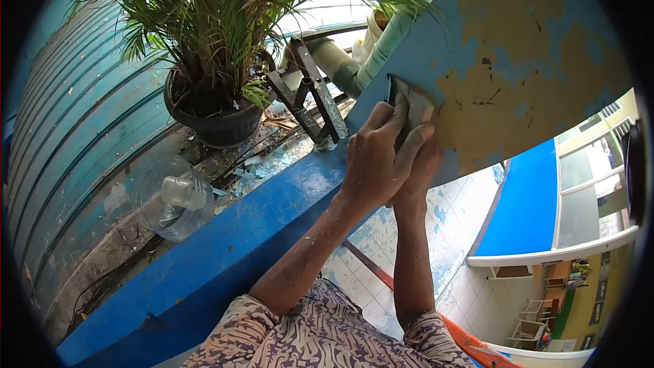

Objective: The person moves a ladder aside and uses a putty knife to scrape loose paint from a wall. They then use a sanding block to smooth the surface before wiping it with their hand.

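Note:
Both my hands are raised to a blue wall point(436, 48) whose paint has peeled to tan patches. My left hand point(378, 153) is closed on a pale sanding block point(420, 110) with a dark sheet at its edge, pressed against the painted surface. Close behind it, my right hand point(426, 163) is also at the block. The left hand covers part of the right hand's fingers. Fine dust and paint specks mark my forearms.
A potted palm point(218, 116) stands left, beside a rusty metal bracket point(310, 88) and a green pipe point(388, 44). A clear plastic container point(176, 201) lies by a blue ledge point(238, 232). Paint flakes litter the tiled floor point(443, 215) below; an orange-red rail point(470, 344) is near me.

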`<action>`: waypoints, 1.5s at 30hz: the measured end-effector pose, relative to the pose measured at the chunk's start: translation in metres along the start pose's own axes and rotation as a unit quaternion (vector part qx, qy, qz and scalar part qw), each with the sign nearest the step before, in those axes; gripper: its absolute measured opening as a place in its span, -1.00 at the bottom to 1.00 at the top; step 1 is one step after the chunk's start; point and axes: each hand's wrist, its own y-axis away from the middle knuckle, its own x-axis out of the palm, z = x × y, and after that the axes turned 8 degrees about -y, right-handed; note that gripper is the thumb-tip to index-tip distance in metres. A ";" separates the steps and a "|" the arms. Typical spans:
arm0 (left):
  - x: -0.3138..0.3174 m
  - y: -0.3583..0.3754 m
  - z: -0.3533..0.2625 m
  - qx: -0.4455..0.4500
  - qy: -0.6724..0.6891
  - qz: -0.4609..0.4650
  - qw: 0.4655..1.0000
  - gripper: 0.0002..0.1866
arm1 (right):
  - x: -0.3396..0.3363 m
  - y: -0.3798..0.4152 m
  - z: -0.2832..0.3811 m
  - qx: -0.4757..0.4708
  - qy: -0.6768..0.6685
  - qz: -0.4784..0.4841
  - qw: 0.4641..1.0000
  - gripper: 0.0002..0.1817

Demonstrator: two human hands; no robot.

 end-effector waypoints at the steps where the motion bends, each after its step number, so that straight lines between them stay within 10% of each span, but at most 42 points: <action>1: 0.001 0.001 0.001 0.007 0.003 -0.020 1.000 -0.42 | -0.001 0.000 0.002 -0.008 0.006 0.000 1.000 -0.58; 7: 0.013 0.016 0.008 0.021 0.014 -0.067 0.997 -0.34 | 0.009 -0.009 0.065 -0.046 0.034 -0.116 0.992 -0.71; 10: 0.007 0.000 0.009 -0.007 -0.007 -0.049 0.999 -0.33 | 0.004 -0.012 0.009 0.003 0.001 0.014 1.000 -0.58; 17: 0.010 0.008 0.010 -0.001 -0.006 -0.053 0.999 -0.33 | 0.009 -0.007 0.008 -0.115 0.012 -0.048 0.992 -0.69; 30: 0.001 -0.010 0.014 -0.027 -0.007 -0.073 0.997 -0.37 | 0.010 -0.024 0.016 0.034 0.042 0.050 0.997 -0.66; 40: 0.016 -0.002 -0.012 0.065 0.003 -0.053 0.996 -0.31 | -0.003 0.005 -0.001 0.083 -0.195 -0.108 0.971 -0.63; 45: -0.002 -0.004 0.005 0.059 -0.020 -0.053 0.997 -0.26 | 0.023 -0.019 0.009 -0.018 -0.071 -0.081 0.994 -0.59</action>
